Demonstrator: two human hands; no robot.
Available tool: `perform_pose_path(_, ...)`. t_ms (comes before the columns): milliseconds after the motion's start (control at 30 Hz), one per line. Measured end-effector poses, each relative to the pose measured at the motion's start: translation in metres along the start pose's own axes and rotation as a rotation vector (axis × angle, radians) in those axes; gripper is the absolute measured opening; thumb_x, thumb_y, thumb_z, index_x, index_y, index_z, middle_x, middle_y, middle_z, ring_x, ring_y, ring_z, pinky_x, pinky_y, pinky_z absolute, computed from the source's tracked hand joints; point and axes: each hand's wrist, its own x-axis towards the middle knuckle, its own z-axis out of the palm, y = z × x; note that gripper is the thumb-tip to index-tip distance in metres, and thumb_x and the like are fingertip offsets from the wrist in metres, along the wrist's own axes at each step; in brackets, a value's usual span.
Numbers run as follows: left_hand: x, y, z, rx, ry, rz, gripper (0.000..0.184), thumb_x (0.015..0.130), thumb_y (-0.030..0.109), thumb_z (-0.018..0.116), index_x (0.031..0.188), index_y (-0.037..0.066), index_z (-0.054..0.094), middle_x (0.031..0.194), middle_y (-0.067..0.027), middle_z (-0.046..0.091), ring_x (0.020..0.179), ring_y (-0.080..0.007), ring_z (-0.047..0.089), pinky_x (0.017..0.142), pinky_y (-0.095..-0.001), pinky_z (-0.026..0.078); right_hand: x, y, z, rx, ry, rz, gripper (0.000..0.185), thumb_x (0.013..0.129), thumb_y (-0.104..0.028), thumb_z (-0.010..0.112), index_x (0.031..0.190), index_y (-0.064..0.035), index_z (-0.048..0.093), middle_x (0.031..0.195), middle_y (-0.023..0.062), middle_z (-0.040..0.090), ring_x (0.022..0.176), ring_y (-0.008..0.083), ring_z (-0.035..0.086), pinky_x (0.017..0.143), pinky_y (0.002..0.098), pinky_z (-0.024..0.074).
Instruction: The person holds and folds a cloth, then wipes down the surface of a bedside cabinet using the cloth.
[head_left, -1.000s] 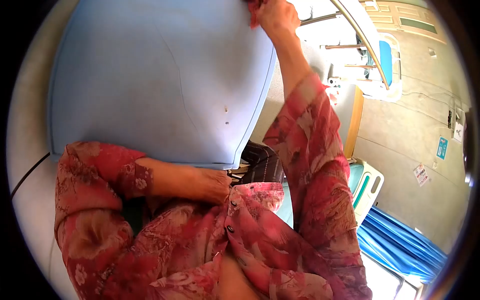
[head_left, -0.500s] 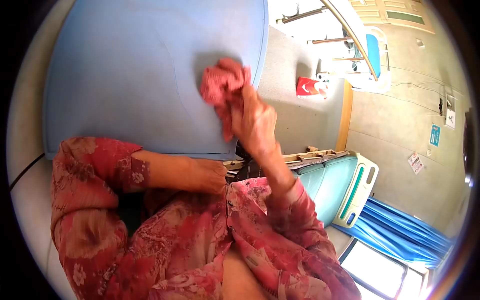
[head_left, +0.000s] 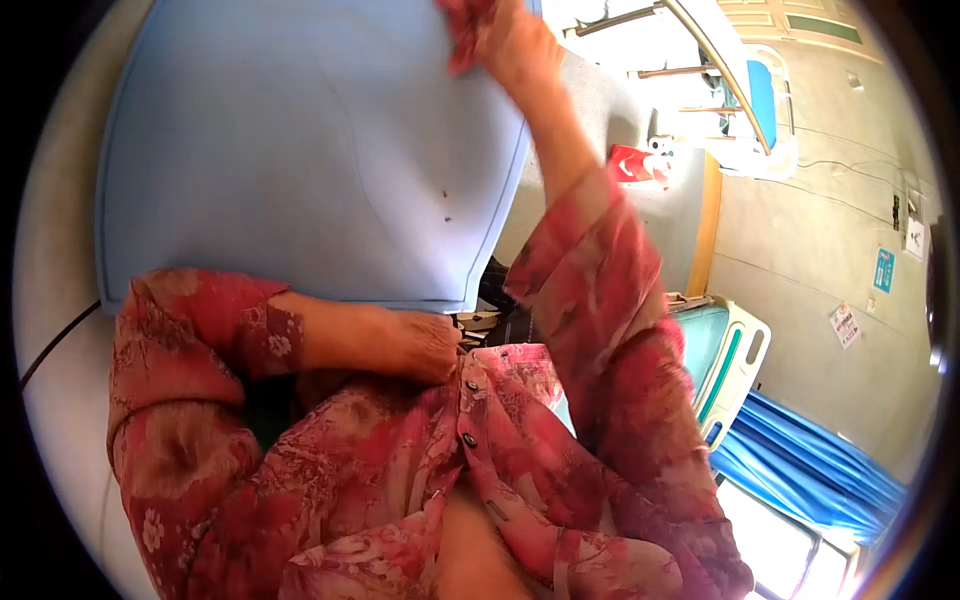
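A person in a red floral shirt (head_left: 390, 450) bent over a broad, pale blue panel (head_left: 290, 150), seen from a camera on the head that looked down past the chest.

The right arm reached far forward along the panel's right side. At its end, near the top of the view, the right hand (head_left: 522, 48) was closed around a crumpled red cloth (head_left: 461, 28), fingers wrapped over it. The cloth lay over the far part of the panel, just inside its right edge, and was partly cut off by the top of the view; whether it pressed on the surface could not be told.

The left forearm crossed in front of the belly, along the panel's near edge. The left hand (head_left: 430, 345) was curled at the waist, by the shirt's buttons; its fingertips were hidden, so whether it gripped anything could not be told.

On the panel, nearer the body than the cloth, were two small dark specks (head_left: 447, 207). A black cable (head_left: 58, 345) ran up to the near left corner.

To the right, past the panel, a red bag (head_left: 635, 165) stood near a wall (head_left: 800, 240), with a bed's cream end board (head_left: 738, 370) and a blue curtain (head_left: 810, 465) farther down.
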Motion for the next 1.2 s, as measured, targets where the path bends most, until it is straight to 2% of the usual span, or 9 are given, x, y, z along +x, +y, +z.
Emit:
perform_pose_path(67,-0.004,-0.001,-0.007,0.177,0.023,0.088,0.018,0.074,0.018,0.054,0.065,0.005,0.063,0.069,-0.0095,0.063,0.065,-0.0214,0.062,0.052,-0.0339,0.047,-0.066,-0.008,-0.007,0.197,0.112,-0.086,0.017,0.083,-0.019,0.060,0.094,-0.0094,0.051,0.079,0.0213,0.064,0.071,0.0442,0.061,0.060,0.0505,0.0487)
perform_pose_path(267,-0.007,-0.009,0.021,0.149,0.245,0.159,0.016,0.074,0.020,0.056,0.065,0.009,0.062,0.069,-0.0070,0.063,0.066,-0.0208,0.062,0.055,-0.0351,0.047,-0.202,-0.033,-0.069,0.183,-0.171,0.011,0.018,0.079,-0.009,0.061,0.094,-0.0065,0.050,0.081,0.0184,0.063,0.068,0.0434,0.060,0.055,0.0492,0.0480)
perform_pose_path(533,-0.007,-0.003,-0.011,-0.071,0.152,0.075,0.010,0.073,0.010,0.055,0.066,0.007,0.060,0.068,-0.0114,0.061,0.068,-0.0269,0.060,0.063,-0.0353,0.048,-0.027,-0.019,-0.002,0.079,0.042,-0.053,0.018,0.083,-0.018,0.057,0.096,-0.0091,0.048,0.079,0.0198,0.064,0.068,0.0440,0.061,0.059,0.0535,0.0471)
perform_pose_path(600,-0.004,-0.006,0.007,-0.087,0.338,0.119,0.016,0.073,0.015,0.057,0.062,0.005,0.063,0.066,-0.0100,0.064,0.072,-0.0244,0.064,0.061,-0.0352,0.050,0.020,-0.020,0.001,0.017,0.064,-0.070,0.014,0.083,-0.012,0.054,0.094,-0.0050,0.048,0.076,0.0175,0.064,0.066,0.0397,0.063,0.057,0.0500,0.0495)
perform_pose_path(667,0.001,-0.005,0.004,-0.087,0.151,0.079,0.017,0.074,0.015,0.056,0.063,0.004,0.063,0.067,-0.0111,0.064,0.072,-0.0250,0.064,0.061,-0.0351,0.050,0.059,-0.012,0.017,0.069,0.043,0.035,0.030,0.094,-0.028,0.040,0.111,-0.0048,0.050,0.082,0.0258,0.065,0.076,0.0451,0.063,0.069,0.0543,0.0497)
perform_pose_path(800,0.003,0.001,-0.001,-0.091,-0.049,0.002,0.020,0.076,0.015,0.054,0.065,0.001,0.062,0.072,-0.0118,0.066,0.072,-0.0263,0.063,0.062,-0.0351,0.050,0.026,-0.021,-0.001,0.156,-0.056,0.091,0.029,0.094,-0.027,0.041,0.112,-0.0062,0.050,0.085,0.0260,0.065,0.082,0.0443,0.063,0.073,0.0547,0.0490)
perform_pose_path(833,0.004,-0.001,-0.003,0.010,-0.109,0.059,0.019,0.077,0.016,0.053,0.069,0.002,0.062,0.074,-0.0105,0.066,0.073,-0.0247,0.063,0.062,-0.0342,0.050,-0.008,-0.018,0.000,0.096,0.007,-0.027,0.021,0.085,-0.022,0.057,0.095,-0.0087,0.046,0.076,0.0199,0.064,0.068,0.0446,0.060,0.061,0.0548,0.0463)
perform_pose_path(1033,-0.007,-0.004,-0.004,0.173,0.088,0.150,0.016,0.078,0.019,0.055,0.071,0.007,0.061,0.071,-0.0050,0.064,0.073,-0.0202,0.063,0.060,-0.0331,0.049,-0.196,-0.027,-0.064,0.200,-0.127,-0.043,0.021,0.082,-0.013,0.063,0.098,-0.0058,0.051,0.075,0.0172,0.062,0.063,0.0408,0.060,0.051,0.0454,0.0484)
perform_pose_path(1200,-0.002,-0.007,0.003,0.088,0.012,0.123,0.013,0.076,0.019,0.057,0.070,0.008,0.062,0.070,-0.0051,0.065,0.073,-0.0211,0.063,0.059,-0.0338,0.049,-0.165,-0.017,-0.047,0.125,-0.002,-0.005,0.021,0.083,-0.015,0.064,0.096,-0.0063,0.051,0.071,0.0186,0.062,0.060,0.0404,0.060,0.049,0.0449,0.0478)
